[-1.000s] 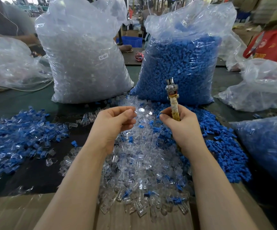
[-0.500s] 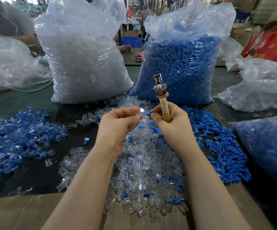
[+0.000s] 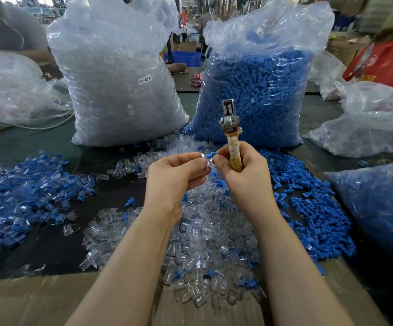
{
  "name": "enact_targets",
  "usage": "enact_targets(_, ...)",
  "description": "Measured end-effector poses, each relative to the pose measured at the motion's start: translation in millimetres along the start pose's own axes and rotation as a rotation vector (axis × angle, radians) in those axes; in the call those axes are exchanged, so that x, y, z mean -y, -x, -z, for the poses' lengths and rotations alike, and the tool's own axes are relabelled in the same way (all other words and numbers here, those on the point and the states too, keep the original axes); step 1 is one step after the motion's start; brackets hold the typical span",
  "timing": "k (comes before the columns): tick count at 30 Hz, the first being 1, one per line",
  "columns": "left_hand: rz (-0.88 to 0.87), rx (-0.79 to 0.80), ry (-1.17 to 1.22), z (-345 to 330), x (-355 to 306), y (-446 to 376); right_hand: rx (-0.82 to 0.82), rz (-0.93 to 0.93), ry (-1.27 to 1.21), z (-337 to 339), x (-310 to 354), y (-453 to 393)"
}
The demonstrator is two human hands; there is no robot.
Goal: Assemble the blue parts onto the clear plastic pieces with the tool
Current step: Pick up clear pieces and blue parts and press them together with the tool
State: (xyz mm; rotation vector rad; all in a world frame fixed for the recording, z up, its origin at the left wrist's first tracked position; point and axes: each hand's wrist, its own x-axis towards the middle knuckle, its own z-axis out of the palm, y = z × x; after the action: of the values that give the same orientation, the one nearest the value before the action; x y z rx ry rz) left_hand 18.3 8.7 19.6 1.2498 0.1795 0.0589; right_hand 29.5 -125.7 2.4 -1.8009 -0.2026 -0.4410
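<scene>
Left hand (image 3: 179, 175) pinches clear piece (image 3: 206, 161); right hand (image 3: 242, 175) grips tool (image 3: 232, 135), pinches blue part (image 3: 210, 155). Parts look light, rigid, slippery; fingertip pinch at ends.

A factory assembly bench.

Two big clear sacks stand on the dark worktable (image 3: 37, 147), one (image 3: 120, 85) stuffed with clear plastic pieces, one (image 3: 252, 90) with blue parts; loose heaps of both (image 3: 202, 231) spread across the table, more bags (image 3: 367, 123) and a blue crate (image 3: 186, 58) lie around, and the hall behind is cluttered.

A dark worktable (image 3: 26, 147) fronts a cluttered workshop (blurred, daylit).
</scene>
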Motion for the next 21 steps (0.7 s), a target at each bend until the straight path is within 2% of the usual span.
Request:
enact_targets(10,-0.138,-0.070,-0.040,-10,1,7,-0.046,0.006,0.054,-7,0,1)
enact_targets(21,-0.327,-0.153,-0.316,-9,5,5,0.073,-0.038,0.036,-2,8,0)
